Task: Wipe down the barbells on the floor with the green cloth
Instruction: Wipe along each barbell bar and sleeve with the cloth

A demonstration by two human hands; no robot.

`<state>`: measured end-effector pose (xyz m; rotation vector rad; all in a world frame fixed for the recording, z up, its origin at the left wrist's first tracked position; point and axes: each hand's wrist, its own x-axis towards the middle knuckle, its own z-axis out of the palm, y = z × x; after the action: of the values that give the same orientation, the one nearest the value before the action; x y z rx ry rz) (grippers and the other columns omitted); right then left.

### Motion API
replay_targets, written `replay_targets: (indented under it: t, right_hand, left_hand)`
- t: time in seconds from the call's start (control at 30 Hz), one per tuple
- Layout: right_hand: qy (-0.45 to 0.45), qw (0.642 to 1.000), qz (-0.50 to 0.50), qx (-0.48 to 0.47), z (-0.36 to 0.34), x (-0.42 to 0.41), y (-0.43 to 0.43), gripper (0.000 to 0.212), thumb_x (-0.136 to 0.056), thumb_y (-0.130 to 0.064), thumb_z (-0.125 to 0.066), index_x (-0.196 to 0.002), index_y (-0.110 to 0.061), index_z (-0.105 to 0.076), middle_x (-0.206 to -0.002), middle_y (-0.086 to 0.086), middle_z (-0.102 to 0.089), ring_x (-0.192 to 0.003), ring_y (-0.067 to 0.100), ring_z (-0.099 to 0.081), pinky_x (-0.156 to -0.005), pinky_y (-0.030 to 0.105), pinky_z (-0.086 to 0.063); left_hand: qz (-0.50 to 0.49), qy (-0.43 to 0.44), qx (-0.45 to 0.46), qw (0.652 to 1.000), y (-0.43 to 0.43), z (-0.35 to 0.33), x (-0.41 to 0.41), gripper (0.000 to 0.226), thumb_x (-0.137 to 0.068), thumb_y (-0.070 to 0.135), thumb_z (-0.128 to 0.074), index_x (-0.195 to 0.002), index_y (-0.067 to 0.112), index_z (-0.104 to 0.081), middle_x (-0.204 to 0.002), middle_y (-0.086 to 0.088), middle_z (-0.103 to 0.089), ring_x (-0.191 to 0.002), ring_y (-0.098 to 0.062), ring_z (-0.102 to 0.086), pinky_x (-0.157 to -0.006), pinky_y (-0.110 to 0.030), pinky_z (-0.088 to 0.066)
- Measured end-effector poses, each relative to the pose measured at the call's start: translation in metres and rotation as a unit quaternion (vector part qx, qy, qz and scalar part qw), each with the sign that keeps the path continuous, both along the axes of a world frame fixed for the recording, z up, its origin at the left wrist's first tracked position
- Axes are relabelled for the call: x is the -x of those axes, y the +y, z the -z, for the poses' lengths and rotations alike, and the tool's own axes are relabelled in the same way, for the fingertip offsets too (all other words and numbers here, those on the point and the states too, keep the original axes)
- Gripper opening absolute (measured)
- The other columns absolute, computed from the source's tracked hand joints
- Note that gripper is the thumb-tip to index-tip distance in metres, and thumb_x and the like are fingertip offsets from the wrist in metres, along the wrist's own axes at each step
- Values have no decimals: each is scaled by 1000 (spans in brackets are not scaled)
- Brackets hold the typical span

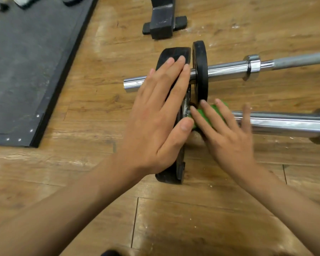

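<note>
1. Green cloth [203, 115] lies wrapped over the near barbell [284, 123] on the wood floor [192, 218], right where its chrome sleeve meets the big plate [174, 54].
2. Right hand [227, 137] presses the cloth onto the sleeve with fingers spread and fairly straight, not curled round it. The hand is blurred, which suggests a wiping stroke in progress.
3. Left hand [161, 115] rests flat and open on the big plate, fingers straight, apparently steadying it.
4. Far barbell [227, 70] lies just beyond, carrying a small plate [199, 71]. No cloth touches it.
5. Judged progress: midway at best. Work is on the inner end of the near sleeve, and the rest of that sleeve gleams, though the picture cannot say whether it has been wiped.
6. Left to do, as it appears: the length of the near bar running out of view to the right, then the far barbell's sleeve, collar and shaft.
7. White specks dot the floor around both bars.
</note>
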<state>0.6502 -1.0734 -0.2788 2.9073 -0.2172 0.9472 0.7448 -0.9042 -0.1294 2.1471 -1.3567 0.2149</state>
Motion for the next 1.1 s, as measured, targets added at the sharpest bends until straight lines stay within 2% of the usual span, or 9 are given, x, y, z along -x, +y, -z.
replay_targets:
  t: [0.07,0.2,0.3,0.4,0.5,0.6,0.83,0.97,1.1]
  right_hand:
    - [-23,1000,19,-4,3,31,-32,57,-105,-30,-64,-158,-26,-43,-156,6,-51,-145,33,-46,-126,59,-2]
    - [-33,996,81,-24,5,75,-65,62,-104,-20,-65,-159,-27,-38,-157,12,-48,-147,39,-37,-112,78,-23]
    - [19,999,37,-1,1,41,-28,60,-109,-28,-55,-163,-20,-30,-165,12,-37,-154,38,-28,-123,66,-10]
    - [58,996,-53,50,1,8,-4,63,-111,-35,-44,-166,-17,-18,-171,10,-22,-157,35,-20,-127,57,-8]
    - [54,992,-64,99,1,19,-37,65,-106,-20,-50,-165,-22,-23,-170,10,-24,-156,35,-25,-125,57,-12]
    - [48,993,-24,106,4,55,-78,73,-97,-7,-57,-162,-26,-32,-167,11,-32,-153,40,-31,-123,61,-17]
    - [60,986,-70,137,1,-8,-21,61,-108,-12,-37,-166,-20,-19,-171,7,-22,-157,36,-21,-127,55,-5]
    - [48,983,-67,166,11,21,-61,64,-104,-6,-39,-165,-22,-24,-171,6,-23,-157,35,-22,-125,55,-8]
    - [62,982,-44,170,12,35,-80,69,-100,-4,-42,-165,-21,-24,-173,7,-17,-159,37,-12,-127,57,-1]
  left_hand:
    - [-2,2,1,1000,5,1,-1,83,-109,52,-6,-154,-12,-34,-165,-27,-31,-158,-37,-23,-127,-59,-17]
    - [-7,12,25,1000,6,7,4,83,-109,52,-10,-153,-13,-36,-162,-27,-33,-157,-38,-25,-127,-59,-18]
    - [9,11,23,1000,-2,6,3,82,-109,52,-12,-152,-14,-37,-161,-28,-34,-156,-40,-26,-126,-61,-17]
    - [27,4,-22,999,-3,-3,-9,78,-110,50,-14,-155,-12,-33,-164,-26,-31,-157,-38,-23,-128,-58,-14]
    - [29,-3,-72,997,-3,-11,-22,71,-107,40,-29,-157,-10,-30,-165,-24,-31,-158,-36,-22,-128,-56,-15]
    - [12,25,-44,999,-6,-9,-26,69,-105,35,-30,-156,-10,-32,-164,-23,-33,-158,-36,-23,-128,-57,-16]
    - [21,42,-11,999,-19,-6,-34,65,-104,30,-27,-154,-11,-36,-160,-22,-35,-153,-34,-29,-124,-59,-22]
    - [30,38,-53,997,-22,-13,-47,68,-104,34,-29,-155,-10,-34,-160,-22,-35,-152,-34,-29,-126,-50,-24]
    - [31,51,-57,997,-27,-14,-61,71,-102,40,-33,-157,-5,-36,-159,-17,-37,-151,-26,-31,-126,-39,-25]
